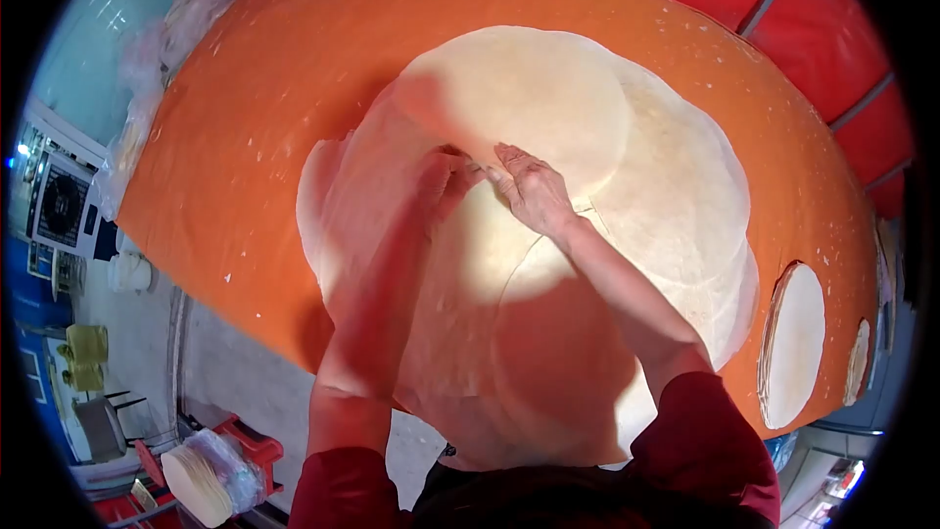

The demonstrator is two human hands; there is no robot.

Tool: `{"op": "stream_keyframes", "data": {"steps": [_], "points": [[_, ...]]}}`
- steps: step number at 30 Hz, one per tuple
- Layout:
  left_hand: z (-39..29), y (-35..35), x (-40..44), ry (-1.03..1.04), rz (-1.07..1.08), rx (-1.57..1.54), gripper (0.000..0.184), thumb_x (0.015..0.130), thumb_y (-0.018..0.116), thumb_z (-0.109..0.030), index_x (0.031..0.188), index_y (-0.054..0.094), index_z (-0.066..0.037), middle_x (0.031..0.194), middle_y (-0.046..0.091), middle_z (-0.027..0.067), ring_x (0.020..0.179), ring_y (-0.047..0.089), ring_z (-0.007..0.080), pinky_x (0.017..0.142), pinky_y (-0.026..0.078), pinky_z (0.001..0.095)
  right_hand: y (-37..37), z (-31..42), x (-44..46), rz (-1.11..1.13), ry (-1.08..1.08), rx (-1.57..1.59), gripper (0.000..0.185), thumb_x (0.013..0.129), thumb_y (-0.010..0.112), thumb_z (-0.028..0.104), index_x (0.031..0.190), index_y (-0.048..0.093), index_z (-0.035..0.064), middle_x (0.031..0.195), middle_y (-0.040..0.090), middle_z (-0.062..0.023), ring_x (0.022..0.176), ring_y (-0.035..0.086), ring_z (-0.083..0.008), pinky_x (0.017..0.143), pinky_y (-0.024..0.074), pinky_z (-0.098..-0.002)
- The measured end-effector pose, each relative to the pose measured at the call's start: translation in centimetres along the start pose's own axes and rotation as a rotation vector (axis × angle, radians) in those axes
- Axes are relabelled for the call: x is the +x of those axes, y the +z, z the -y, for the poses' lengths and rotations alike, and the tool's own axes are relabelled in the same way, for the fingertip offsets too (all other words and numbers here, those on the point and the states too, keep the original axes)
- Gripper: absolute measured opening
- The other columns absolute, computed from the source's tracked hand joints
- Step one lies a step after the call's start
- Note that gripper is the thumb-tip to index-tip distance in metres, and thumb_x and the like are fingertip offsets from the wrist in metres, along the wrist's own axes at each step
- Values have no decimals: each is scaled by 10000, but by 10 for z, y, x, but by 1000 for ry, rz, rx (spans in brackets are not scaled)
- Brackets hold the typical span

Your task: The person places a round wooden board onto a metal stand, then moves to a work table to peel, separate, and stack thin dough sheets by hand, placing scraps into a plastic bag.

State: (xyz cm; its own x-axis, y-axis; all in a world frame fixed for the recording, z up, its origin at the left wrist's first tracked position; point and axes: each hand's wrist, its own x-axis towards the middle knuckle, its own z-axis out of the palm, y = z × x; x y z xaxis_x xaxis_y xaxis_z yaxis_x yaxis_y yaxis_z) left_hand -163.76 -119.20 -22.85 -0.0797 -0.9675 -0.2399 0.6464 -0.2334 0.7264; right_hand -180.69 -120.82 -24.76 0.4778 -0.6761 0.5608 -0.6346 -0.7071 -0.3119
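Observation:
Thin pale round flatbreads (685, 167) lie overlapping in a wide layer in front of me. At the near edge of the far top round flatbread (529, 88), my two hands are close together. My left hand (452, 176) is in reddish shade with its fingers curled in, closed on the flatbread's edge. Just to its right, my right hand (534, 194) has its fingers and thumb drawn together at the same edge. The fingertips partly hide the exact grip. Closer to my body, other flatbreads (558, 353) overlap and hang toward my lap.
An orange cloth (235, 157) covers the large table. On the right stand a stack of smaller flatbreads (795, 345) and another stack (858, 362). Lower left, a red stool (257, 443) bears a stack of rounds (196, 485) beside plastic wrap. Crumpled plastic (147, 88) lines the left edge.

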Motion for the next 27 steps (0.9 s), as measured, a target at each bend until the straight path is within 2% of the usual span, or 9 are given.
{"op": "stream_keyframes", "data": {"steps": [6, 9, 10, 12, 14, 16, 19, 24, 27], "points": [[-5, 51, -9, 66, -18, 54, 406, 624, 374, 120, 1025, 410, 71, 1036, 477, 188, 976, 496, 319, 889, 420, 414, -36, -47, 56, 116, 352, 217, 199, 680, 548, 106, 851, 612, 28, 734, 601, -188, 685, 592, -317, 651, 482, -390], [39, 41, -2, -74, 129, -80, 401, 635, 392, 125, 1032, 403, 74, 1067, 449, 209, 1032, 453, 349, 916, 393, 433, -134, -120, 121, -263, 255, 80, 80, 653, 558, 90, 629, 597, 24, 555, 558, -163, 505, 555, -210, 482, 437, -361], [58, 40, 0, -128, 211, -170, 397, 637, 401, 128, 1030, 403, 74, 1073, 441, 216, 1051, 438, 358, 923, 384, 439, -192, -120, 138, -217, 192, -98, 35, 651, 578, 46, 638, 589, 16, 494, 510, -10, 443, 409, -92, 392, 352, -285], [79, 79, -12, -272, 77, -168, 355, 629, 429, 132, 975, 414, 58, 1040, 431, 221, 1042, 418, 376, 938, 362, 460, -261, -138, 151, -456, 110, 158, 95, 696, 547, 29, 729, 625, -13, 621, 584, -141, 538, 554, -149, 433, 397, -264], [101, 100, -16, -371, 11, -201, 339, 618, 438, 133, 947, 424, 50, 1031, 428, 221, 1018, 425, 377, 938, 361, 465, -324, -106, 137, -407, 307, 758, 136, 690, 514, 10, 723, 644, 30, 628, 580, -100, 550, 555, -179, 468, 411, -274], [110, 111, -8, -356, -18, -195, 310, 600, 438, 132, 893, 439, 31, 1019, 422, 211, 994, 429, 365, 935, 363, 475, -341, -93, 95, -353, -102, -209, 206, 670, 503, -20, 826, 633, 12, 555, 557, -67, 464, 437, -97, 418, 362, -258], [104, 119, -1, -363, 15, -183, 329, 583, 441, 139, 893, 423, 29, 999, 422, 206, 999, 425, 363, 930, 366, 483, -311, -72, 26, -43, -54, -650, 344, 656, 444, -55, 939, 620, 32, 788, 627, -104, 584, 552, -189, 507, 435, -230], [103, 134, -8, -388, 8, 96, 351, 578, 449, 128, 914, 421, 27, 1031, 424, 210, 1009, 434, 378, 944, 342, 493, -197, -95, -98, 325, -67, -676, 176, 671, 496, 114, 834, 536, 60, 734, 567, -78, 629, 562, -202, 521, 448, -334], [122, 122, -4, -410, 162, -55, 348, 596, 442, 96, 934, 436, 13, 1081, 433, 211, 1028, 435, 378, 954, 318, 500, -156, -92, -139, 180, 85, -577, 230, 667, 497, 120, 867, 519, 9, 746, 566, -105, 643, 566, -209, 531, 465, -328]]}}
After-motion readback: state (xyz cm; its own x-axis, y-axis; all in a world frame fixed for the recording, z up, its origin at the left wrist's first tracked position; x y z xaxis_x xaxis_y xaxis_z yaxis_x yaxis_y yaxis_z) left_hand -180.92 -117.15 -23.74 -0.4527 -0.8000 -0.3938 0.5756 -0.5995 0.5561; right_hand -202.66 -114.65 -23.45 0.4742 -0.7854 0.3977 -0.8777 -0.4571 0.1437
